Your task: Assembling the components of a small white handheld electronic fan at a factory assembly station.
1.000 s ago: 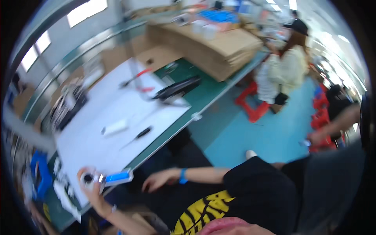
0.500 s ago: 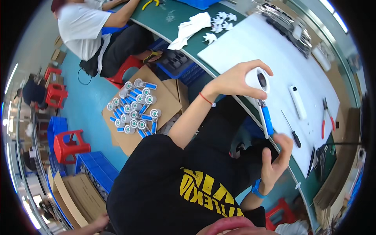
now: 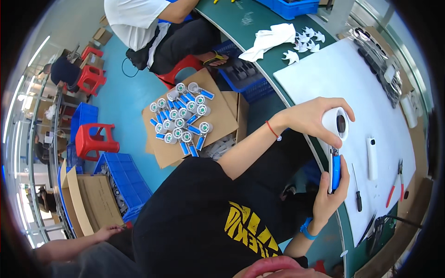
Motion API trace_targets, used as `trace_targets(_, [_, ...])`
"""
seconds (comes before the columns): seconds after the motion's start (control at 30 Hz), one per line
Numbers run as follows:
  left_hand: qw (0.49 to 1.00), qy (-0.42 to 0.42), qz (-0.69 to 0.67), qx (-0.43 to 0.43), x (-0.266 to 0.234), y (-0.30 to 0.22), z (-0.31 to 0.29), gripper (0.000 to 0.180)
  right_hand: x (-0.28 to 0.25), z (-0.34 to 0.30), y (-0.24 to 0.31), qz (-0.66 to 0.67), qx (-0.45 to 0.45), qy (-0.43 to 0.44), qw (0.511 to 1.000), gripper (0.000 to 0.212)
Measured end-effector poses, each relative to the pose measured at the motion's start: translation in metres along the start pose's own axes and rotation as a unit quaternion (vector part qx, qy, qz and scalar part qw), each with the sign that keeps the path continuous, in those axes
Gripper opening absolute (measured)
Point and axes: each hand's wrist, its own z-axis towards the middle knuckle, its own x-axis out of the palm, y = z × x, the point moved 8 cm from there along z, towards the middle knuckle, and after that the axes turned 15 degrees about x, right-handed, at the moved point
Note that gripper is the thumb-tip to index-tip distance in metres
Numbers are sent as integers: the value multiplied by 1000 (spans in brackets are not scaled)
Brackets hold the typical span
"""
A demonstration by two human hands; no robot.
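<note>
A white round-headed housing (image 3: pixel 330 123) with a dark opening is gripped by my left hand (image 3: pixel 308 119), thumb below and fingers over the top. From it a slim handle shell extends downward, with a blue cylindrical battery (image 3: pixel 336 172) in its exposed side. My right hand (image 3: pixel 330 199) closes round the lower handle, thumb on one side and fingers on the other. The housing is held above the table's near edge. On the white sheet to the right lie a slim white handle cover (image 3: pixel 372 159), a screwdriver (image 3: pixel 358 199) and red-handled pliers (image 3: pixel 395 185).
Left of me, several grey round units with blue batteries (image 3: pixel 180 121) sit on a cardboard box (image 3: pixel 222 111). White bladed pieces (image 3: pixel 306 41) and a white cloth (image 3: pixel 269 41) lie on the green table (image 3: pixel 232 23). A co-worker (image 3: pixel 139 23) sits at far left, near a red stool (image 3: pixel 95 139).
My right hand has come up and closed on the handle beside the battery; before, its fingers only reached the lower end. The whole view has shifted, with surroundings now further right.
</note>
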Motion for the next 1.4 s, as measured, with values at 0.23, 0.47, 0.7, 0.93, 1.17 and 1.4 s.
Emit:
trace_targets(0.23, [999,10,31,13,1,-3,1,56,0,5,0,14,22,17,1000,41])
trace_targets(0.47, [997,-39,59,11,4,-4,0,57,-1,5,-4,70,41,1,997,40])
trace_targets(0.7, [925,-304,210,94,-26,-23,-42,22,-1,7,-6,78,37,-19,996,41])
trace_targets(0.93, [845,-140,514,41,30,-16,-102,46,-7,6,1,68,31,-15,997,42])
trace_targets(1.17, [862,-204,463,24,21,-45,-87,42,-5,6,2,54,30,-12,998,42])
trace_targets(1.4, [951,-133,277,44,53,-39,-59,40,-3,11,2,49,2,-36,998,52])
